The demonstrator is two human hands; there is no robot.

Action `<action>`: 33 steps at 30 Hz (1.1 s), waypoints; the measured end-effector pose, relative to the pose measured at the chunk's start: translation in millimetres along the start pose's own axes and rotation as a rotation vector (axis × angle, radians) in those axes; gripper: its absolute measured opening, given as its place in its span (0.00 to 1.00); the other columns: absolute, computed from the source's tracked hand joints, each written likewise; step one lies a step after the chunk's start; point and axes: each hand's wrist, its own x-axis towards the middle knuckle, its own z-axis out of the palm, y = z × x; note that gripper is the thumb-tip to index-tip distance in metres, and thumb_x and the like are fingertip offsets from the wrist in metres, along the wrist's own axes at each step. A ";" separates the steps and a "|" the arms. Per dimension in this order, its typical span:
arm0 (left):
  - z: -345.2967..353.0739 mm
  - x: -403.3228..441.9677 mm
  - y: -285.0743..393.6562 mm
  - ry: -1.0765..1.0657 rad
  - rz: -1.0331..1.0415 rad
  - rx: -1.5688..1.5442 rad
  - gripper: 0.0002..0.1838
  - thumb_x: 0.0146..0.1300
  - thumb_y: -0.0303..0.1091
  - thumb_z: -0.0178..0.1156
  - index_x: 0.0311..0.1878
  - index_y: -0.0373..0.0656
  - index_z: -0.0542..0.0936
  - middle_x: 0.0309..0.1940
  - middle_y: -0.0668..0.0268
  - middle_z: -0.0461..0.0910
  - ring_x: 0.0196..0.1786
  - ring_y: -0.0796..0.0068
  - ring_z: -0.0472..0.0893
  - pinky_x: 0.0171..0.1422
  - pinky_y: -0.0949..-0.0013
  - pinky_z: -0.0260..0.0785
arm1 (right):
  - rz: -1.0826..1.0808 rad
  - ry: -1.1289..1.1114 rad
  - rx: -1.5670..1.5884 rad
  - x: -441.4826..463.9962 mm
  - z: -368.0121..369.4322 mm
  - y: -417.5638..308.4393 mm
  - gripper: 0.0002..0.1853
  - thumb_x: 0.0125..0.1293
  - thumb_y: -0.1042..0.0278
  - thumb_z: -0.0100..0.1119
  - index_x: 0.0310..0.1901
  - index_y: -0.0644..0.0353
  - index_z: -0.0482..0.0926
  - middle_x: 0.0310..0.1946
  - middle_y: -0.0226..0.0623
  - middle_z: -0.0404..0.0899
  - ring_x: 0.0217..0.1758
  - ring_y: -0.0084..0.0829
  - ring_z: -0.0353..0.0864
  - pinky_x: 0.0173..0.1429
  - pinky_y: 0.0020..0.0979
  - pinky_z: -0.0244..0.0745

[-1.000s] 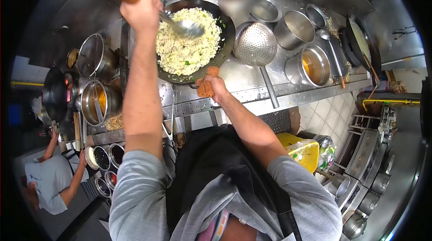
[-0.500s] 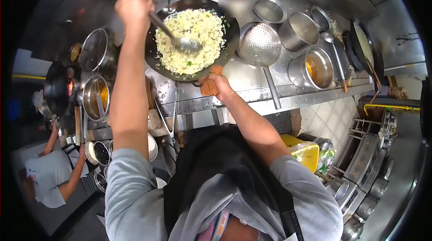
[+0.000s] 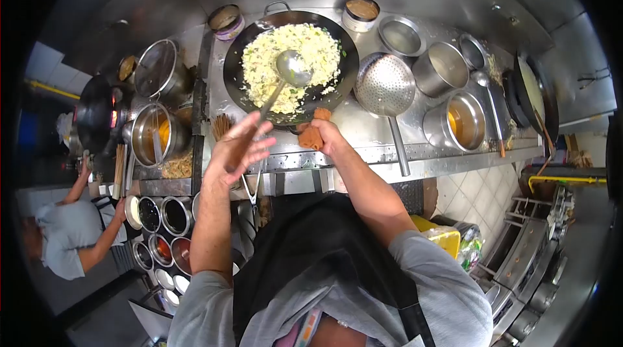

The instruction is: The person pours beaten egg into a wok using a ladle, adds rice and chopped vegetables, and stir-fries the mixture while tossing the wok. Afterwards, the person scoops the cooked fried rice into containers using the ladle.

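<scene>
A dark wok [image 3: 233,81] holds a heap of pale chopped food [image 3: 315,39] with green bits, perhaps fried rice. Resting on this food is the round bowl of a steel ladle [image 3: 294,69], its shaft slanting down toward my left hand [image 3: 239,147]. That hand has its fingers spread around the ladle's handle end; its wooden grip is hidden or blurred there. At the wok's near edge, my right hand [image 3: 328,137] is closed on a folded orange-brown cloth [image 3: 311,137], against the wok's near handle, which is mostly covered.
Right of the wok lie a perforated strainer [image 3: 385,84], steel pots [image 3: 441,68] and a pot of orange liquid [image 3: 477,120]. Two open cans [image 3: 361,15] stand behind. At left are more pots [image 3: 152,136], seasoning containers [image 3: 175,214] and another person [image 3: 78,240].
My left hand has come down and nearer my body, and its fingers have spread from their grip. The ladle's shaft now slants toward me. My right hand keeps its hold at the wok's edge.
</scene>
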 end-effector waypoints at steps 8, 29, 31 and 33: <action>-15.0 -90.9 5.9 0.118 -0.310 0.743 0.29 0.72 0.30 0.56 0.75 0.52 0.66 0.27 0.71 0.76 0.21 0.84 0.69 0.23 0.77 0.63 | -0.041 0.067 0.093 -109.6 26.1 2.9 0.22 0.68 0.69 0.48 0.62 0.66 0.64 0.52 0.51 0.79 0.50 0.49 0.82 0.53 0.50 0.81; -28.1 -132.7 -64.5 0.316 0.024 1.697 0.34 0.65 0.31 0.58 0.74 0.65 0.66 0.37 0.44 0.83 0.40 0.40 0.82 0.50 0.44 0.73 | -0.154 -0.041 -0.051 -75.8 8.2 48.8 0.22 0.69 0.60 0.50 0.54 0.71 0.75 0.47 0.49 0.82 0.47 0.42 0.83 0.49 0.44 0.81; -39.8 -107.7 -101.3 0.403 0.183 1.680 0.31 0.67 0.32 0.57 0.73 0.63 0.67 0.30 0.44 0.82 0.36 0.39 0.82 0.48 0.44 0.73 | -0.117 -0.095 -0.113 -122.9 -23.9 72.3 0.21 0.68 0.62 0.50 0.54 0.70 0.77 0.46 0.47 0.82 0.47 0.41 0.83 0.49 0.44 0.81; -27.4 -121.6 -109.4 0.470 0.260 1.602 0.32 0.66 0.29 0.58 0.74 0.62 0.67 0.33 0.44 0.82 0.39 0.40 0.82 0.49 0.45 0.74 | -0.126 -0.044 -0.187 -151.4 -62.1 92.8 0.23 0.66 0.62 0.51 0.56 0.69 0.77 0.44 0.44 0.82 0.46 0.38 0.82 0.48 0.42 0.81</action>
